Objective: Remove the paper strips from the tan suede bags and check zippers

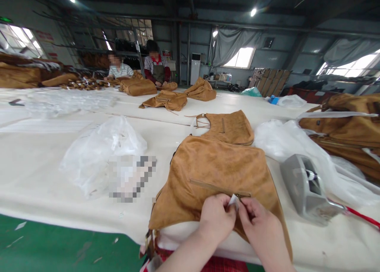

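A brown suede-like bag [219,161] lies flat at the table's front edge, its long zipper [208,185] running across the near half. My left hand [218,214] rests over the bag and pinches a small white slip [234,201] by the zipper's right end. Close beside it, my right hand [263,224] has its thumb and fingers pressed together at the zipper pull; what lies between them is hidden. Just beyond, a second brown bag [234,127] with a thin strap lies on the table.
A grey tape dispenser-like device [308,191] with a red cord stands to the right. Clear plastic bags [103,149] lie on the left, near a blurred-out object [133,179]. More brown bags [344,125] are piled at right. Two people [156,66] work across the white table [38,173].
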### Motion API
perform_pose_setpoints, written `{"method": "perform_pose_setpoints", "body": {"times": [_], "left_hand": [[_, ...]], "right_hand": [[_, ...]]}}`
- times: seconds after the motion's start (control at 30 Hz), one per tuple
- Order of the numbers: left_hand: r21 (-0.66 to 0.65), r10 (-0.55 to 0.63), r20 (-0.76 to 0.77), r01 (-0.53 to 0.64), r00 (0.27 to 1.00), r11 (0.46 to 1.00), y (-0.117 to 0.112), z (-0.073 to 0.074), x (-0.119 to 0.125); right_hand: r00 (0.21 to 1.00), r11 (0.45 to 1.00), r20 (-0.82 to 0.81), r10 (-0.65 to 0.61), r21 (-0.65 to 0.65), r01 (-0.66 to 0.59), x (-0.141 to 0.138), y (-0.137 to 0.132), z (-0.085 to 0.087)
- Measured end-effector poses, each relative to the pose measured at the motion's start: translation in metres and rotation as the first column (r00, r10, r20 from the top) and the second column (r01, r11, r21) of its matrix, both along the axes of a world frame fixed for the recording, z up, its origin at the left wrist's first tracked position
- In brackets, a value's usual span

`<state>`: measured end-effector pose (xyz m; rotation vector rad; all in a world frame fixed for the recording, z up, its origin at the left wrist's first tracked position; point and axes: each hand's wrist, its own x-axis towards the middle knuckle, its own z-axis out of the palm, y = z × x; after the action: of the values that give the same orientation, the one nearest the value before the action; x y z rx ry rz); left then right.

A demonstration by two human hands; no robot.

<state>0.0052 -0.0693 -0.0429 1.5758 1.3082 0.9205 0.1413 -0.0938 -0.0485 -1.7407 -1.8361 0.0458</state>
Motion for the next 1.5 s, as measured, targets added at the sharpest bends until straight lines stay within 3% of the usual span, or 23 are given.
{"method": "perform_pose_setpoints", "body": {"times": [0.2,0.37,0.5,0.6,0.7,0.9,1.0,1.17,1.3,1.37,1.5], "left_hand": [[-0.014,-0.037,0.071,0.038,0.997,0.999,0.004,-0.003,0.003],[-0.024,-0.069,0.206,0.076,0.976,0.997,0.006,-0.003,0.004],[-0.014,-0.051,0.183,0.055,0.982,0.998,0.005,-0.002,0.003],[-0.034,-0.031,0.164,0.037,0.986,0.999,0.006,-0.003,0.003],[-0.039,-0.014,0.147,0.020,0.989,0.999,0.007,-0.007,0.005],[-0.103,-0.028,0.332,0.066,0.943,0.992,0.008,-0.013,0.007],[-0.077,-0.032,0.285,0.056,0.958,0.995,0.007,-0.009,0.006],[0.011,-0.054,0.222,0.053,0.974,0.999,0.004,-0.003,0.003],[-0.036,-0.057,0.272,0.070,0.961,0.997,0.006,-0.006,0.003],[-0.112,-0.045,0.323,0.085,0.945,0.990,0.009,-0.009,0.004],[-0.233,0.008,0.391,0.091,0.920,0.968,0.013,-0.013,0.006]], "right_hand": [[0.992,0.998,0.128,0.021,0.062,-0.029,-0.001,-0.002,-0.009],[0.990,0.995,0.130,0.046,0.087,-0.058,0.000,-0.003,-0.010],[0.991,0.992,0.100,0.088,0.084,-0.097,0.000,-0.003,-0.014],[0.992,0.991,-0.008,0.125,0.047,-0.124,0.002,-0.004,-0.013],[0.965,0.988,-0.228,0.128,-0.053,-0.143,0.006,-0.002,-0.004],[0.896,0.941,-0.439,-0.066,-0.326,-0.091,0.016,0.012,0.006],[0.820,0.913,-0.566,-0.086,-0.374,-0.162,0.014,0.022,0.003],[0.579,0.896,-0.801,-0.151,-0.359,-0.263,0.003,0.033,0.003],[0.498,0.927,-0.855,-0.148,-0.295,-0.232,0.003,0.027,0.003],[0.553,0.943,-0.820,-0.148,-0.285,-0.171,0.007,0.020,0.000],[0.757,0.915,-0.642,-0.121,-0.367,-0.165,0.013,0.010,-0.003]]}}
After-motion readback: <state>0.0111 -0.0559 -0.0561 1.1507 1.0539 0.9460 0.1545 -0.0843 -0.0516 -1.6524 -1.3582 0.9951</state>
